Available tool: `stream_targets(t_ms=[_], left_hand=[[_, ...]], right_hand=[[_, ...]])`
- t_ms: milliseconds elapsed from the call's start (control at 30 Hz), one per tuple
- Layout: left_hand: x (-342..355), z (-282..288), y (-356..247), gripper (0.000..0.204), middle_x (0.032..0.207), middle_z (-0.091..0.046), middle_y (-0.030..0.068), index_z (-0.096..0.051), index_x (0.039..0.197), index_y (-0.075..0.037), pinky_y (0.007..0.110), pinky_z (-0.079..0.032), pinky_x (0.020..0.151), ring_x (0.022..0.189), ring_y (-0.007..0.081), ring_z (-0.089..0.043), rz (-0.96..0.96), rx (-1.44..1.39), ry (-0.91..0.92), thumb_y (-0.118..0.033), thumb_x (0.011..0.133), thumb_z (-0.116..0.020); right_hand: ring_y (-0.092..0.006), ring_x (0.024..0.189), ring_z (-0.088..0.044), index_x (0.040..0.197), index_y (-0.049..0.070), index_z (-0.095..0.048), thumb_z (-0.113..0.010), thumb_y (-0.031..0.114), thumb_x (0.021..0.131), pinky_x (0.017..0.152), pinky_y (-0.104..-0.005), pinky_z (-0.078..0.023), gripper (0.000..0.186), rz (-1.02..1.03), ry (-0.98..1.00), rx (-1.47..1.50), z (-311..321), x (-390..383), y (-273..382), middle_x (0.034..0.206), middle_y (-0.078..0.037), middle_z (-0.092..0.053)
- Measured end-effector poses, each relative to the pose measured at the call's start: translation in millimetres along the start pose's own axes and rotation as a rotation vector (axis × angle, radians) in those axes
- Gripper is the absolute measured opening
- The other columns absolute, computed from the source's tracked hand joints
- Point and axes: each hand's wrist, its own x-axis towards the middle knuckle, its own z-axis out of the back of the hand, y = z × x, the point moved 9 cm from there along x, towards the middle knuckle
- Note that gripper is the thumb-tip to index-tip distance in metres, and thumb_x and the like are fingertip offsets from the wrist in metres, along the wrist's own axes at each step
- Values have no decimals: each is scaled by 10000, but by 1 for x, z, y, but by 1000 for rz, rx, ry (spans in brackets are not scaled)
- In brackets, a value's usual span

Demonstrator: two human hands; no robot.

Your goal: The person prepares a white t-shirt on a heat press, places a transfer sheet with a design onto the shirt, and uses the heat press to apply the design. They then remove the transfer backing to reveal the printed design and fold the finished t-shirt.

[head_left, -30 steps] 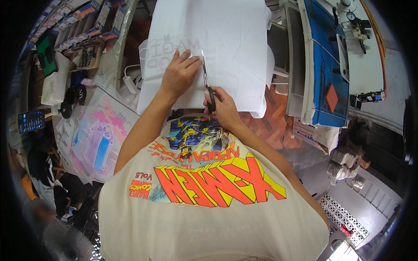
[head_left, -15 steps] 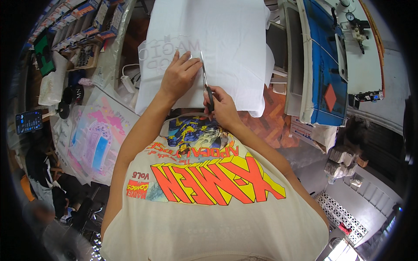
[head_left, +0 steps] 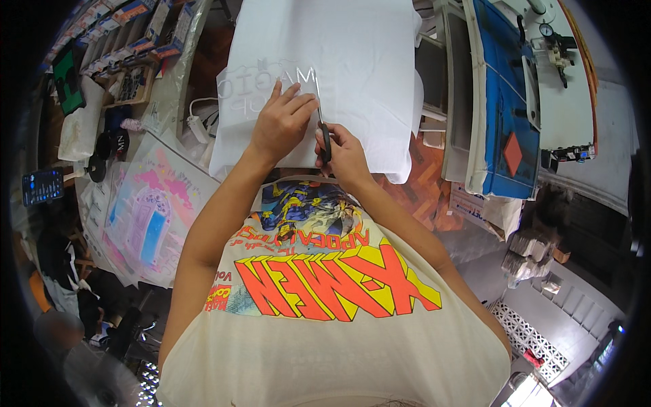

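The left hand (head_left: 285, 121) lies, fingers a bit apart, on the clear sheet (head_left: 239, 85) near the scissors (head_left: 326, 140) the right hand (head_left: 346, 153) grips, so slow snips work best

The bare left forearm (head_left: 230, 203) reached forward and inward, and the left hand (head_left: 285, 123) lay palm down, its fingers extended and slightly spread. The right forearm (head_left: 397, 214) slanted inward from the other side; the right hand (head_left: 347, 154) was nearer to the chest, with its fingers curled in a grip.
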Motion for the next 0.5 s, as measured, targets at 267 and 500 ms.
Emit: stream_targets(t_ms=[267, 500], left_hand=[[-4, 3, -3, 227, 1092, -720, 73, -697, 1025, -57, 602, -459, 1059, 1127, 360, -677, -6, -1, -17, -23, 801, -697], [-11, 6, -4, 236, 1128, -712, 79, -705, 1056, -60, 614, -397, 1108, 1188, 347, -644, 60, -56, 2, -55, 820, -702]], right_hand=[[-98, 594, -588, 1265, 50, -593, -634, 228, 1013, 431, -235, -391, 311, 24, -13, -78, 3, -1, -1, 813, -11, -587], [-101, 596, -591, 1318, 51, -579, -651, 214, 1001, 421, -242, -389, 363, 6, -2, -27, 6, 13, 4, 813, -19, -593]])
